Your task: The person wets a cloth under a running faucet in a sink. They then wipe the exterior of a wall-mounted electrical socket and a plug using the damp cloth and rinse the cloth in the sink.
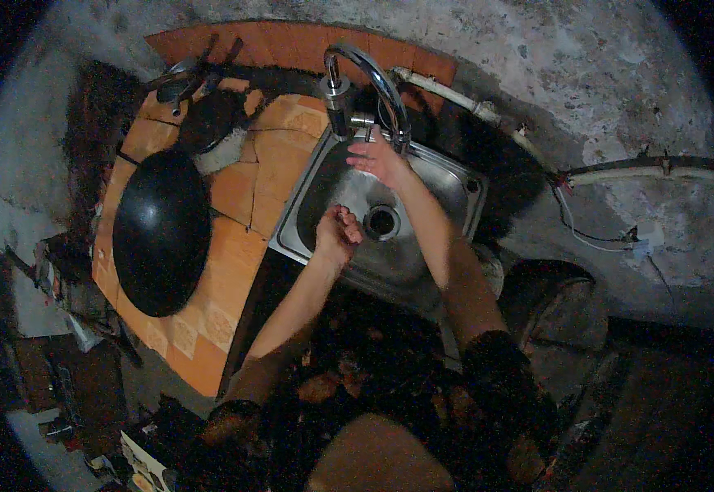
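Note:
Both my hands are over a stainless steel sink (406, 266). My left hand (339, 234) is above the basin's left side, beside the drain (381, 221); its fingers curl inward and nothing shows in them. Farther back, my right hand (379, 161) is open with its fingers apart, palm turned toward the left. Its thumb side is close to the small metal lever (363, 120) of the chrome faucet (373, 66); whether it touches the lever I cannot tell. The faucet's spout head (336, 107) hangs over the basin's back left edge.
Left of the sink runs an orange tiled counter (230, 193) with cracks, holding a large black domed lid or pan (161, 234). Behind that sit a dark pan (209, 119) and other cookware. White pipes (447, 94) follow the rough grey wall. A dark round container (566, 303) stands at right.

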A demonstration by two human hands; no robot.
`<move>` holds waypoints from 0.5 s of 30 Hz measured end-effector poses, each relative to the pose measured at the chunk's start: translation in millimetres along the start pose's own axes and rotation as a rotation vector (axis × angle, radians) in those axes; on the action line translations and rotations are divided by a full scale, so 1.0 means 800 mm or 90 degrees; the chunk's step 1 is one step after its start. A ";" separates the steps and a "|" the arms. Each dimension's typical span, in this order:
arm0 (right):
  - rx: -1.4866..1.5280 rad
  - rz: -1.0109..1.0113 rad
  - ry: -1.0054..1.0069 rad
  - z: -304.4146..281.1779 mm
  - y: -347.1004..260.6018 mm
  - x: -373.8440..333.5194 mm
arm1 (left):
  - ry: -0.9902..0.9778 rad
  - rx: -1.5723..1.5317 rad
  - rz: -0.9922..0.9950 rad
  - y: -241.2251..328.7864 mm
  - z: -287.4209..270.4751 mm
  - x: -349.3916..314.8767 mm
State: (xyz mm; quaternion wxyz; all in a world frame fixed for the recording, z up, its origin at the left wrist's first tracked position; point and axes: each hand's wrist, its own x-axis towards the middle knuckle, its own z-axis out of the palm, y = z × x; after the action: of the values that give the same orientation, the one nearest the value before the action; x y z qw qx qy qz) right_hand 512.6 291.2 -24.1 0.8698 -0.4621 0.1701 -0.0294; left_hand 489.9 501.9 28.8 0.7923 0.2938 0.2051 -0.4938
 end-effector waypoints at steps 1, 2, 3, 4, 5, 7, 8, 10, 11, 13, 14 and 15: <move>-0.063 -0.005 0.029 0.011 -0.011 0.007 | 0.002 0.004 -0.014 0.000 0.001 -0.003; -0.087 -0.020 0.030 0.008 -0.011 0.012 | -0.013 0.012 0.000 0.000 0.002 -0.003; -0.113 0.000 0.068 0.010 -0.008 0.016 | -0.027 0.007 -0.005 0.003 0.001 -0.004; -0.138 0.019 0.107 0.011 -0.005 0.020 | -0.041 0.002 -0.010 0.005 0.000 -0.006; -0.163 0.038 0.146 0.012 -0.002 0.023 | -0.056 -0.002 -0.017 0.008 -0.001 -0.007; -0.087 0.045 0.115 0.011 0.001 0.020 | -0.037 -0.005 -0.005 0.013 -0.003 -0.005; -0.025 0.041 0.094 0.012 0.004 0.017 | -0.029 -0.004 -0.001 0.015 -0.003 -0.005; 0.142 0.038 0.027 -0.008 0.023 0.008 | -0.036 -0.016 -0.009 0.015 -0.003 -0.006; 0.245 0.042 -0.023 -0.018 0.037 -0.003 | -0.038 -0.023 -0.011 0.017 -0.003 -0.007; 0.346 -0.001 -0.015 -0.018 0.057 -0.037 | -0.024 -0.045 -0.024 0.019 -0.005 -0.004; 0.345 -0.040 0.034 0.008 0.056 -0.063 | -0.011 -0.060 -0.024 0.022 -0.011 -0.004; 0.342 -0.084 0.085 0.029 0.049 -0.086 | -0.026 -0.051 -0.022 0.025 -0.016 -0.005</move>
State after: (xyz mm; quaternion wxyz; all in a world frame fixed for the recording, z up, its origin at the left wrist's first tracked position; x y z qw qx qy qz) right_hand 451.5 345.8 -25.6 0.9441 -0.2223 0.1831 -0.1604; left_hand 505.6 519.8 26.6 0.7988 0.2480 0.2141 -0.5046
